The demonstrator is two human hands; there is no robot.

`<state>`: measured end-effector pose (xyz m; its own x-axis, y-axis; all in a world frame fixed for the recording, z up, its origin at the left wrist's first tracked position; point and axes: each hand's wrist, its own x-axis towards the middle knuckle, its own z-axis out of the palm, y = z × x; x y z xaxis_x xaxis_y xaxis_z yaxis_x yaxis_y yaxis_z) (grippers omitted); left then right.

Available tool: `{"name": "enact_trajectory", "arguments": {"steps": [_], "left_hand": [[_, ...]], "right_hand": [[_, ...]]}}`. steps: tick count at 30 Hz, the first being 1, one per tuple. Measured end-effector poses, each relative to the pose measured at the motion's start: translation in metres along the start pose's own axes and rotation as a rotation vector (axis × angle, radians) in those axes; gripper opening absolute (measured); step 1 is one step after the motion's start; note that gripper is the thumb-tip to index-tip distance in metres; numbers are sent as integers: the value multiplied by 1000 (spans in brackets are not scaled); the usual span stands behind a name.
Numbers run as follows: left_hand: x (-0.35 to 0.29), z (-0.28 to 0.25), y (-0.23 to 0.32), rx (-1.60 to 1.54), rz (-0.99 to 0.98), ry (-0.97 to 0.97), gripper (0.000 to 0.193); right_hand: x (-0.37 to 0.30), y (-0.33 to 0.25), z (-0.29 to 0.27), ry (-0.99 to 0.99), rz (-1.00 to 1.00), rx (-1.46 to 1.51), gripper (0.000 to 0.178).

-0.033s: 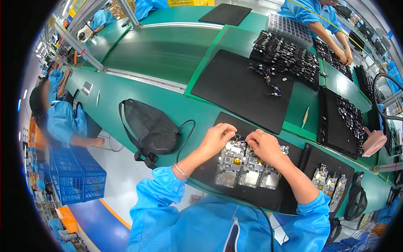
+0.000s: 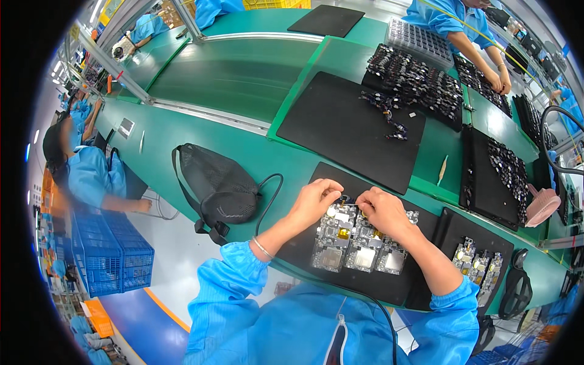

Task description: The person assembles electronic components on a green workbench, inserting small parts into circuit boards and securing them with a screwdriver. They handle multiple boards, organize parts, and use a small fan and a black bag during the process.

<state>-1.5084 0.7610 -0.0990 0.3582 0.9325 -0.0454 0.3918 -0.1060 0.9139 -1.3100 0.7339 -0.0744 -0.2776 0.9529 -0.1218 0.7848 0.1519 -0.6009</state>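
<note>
Three green-grey circuit boards lie side by side on a black mat (image 2: 292, 250) in front of me: a left board (image 2: 329, 238), a middle board (image 2: 365, 258) and a right board (image 2: 392, 261). At the far edge of the left and middle boards, my left hand (image 2: 314, 202) has thumb and forefinger pinched together. My right hand (image 2: 383, 210) is just to its right, fingers curled down over the far end of the middle board. Between the fingertips shows a small dark part (image 2: 346, 199). What either hand pinches is too small and covered to make out.
A black mesh bag (image 2: 214, 181) lies to the left. Beyond the boards is a larger black mat (image 2: 353, 131) with dark small parts (image 2: 389, 109). More boards (image 2: 477, 264) rest on a mat at right, near a pink object (image 2: 542, 207). A co-worker's hands (image 2: 499, 79) work far right.
</note>
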Motion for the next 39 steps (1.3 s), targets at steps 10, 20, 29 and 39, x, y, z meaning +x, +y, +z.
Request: {"name": "enact_trajectory", "arguments": {"steps": [10,20,29,39], "left_hand": [[1,0,0,43,2,-7,17],[4,-4,3,179,-25,-63,16],[27,-1,27,614,284,-72,13],[159,161,70,403,1058,-349,22]], "right_hand": [[6,2,-5,-63,-15,8,16],[6,7,-3,-64,-40,54,15],[8,17,13,7,-91,-15,12],[18,35,34,228,-166,123,23]]}}
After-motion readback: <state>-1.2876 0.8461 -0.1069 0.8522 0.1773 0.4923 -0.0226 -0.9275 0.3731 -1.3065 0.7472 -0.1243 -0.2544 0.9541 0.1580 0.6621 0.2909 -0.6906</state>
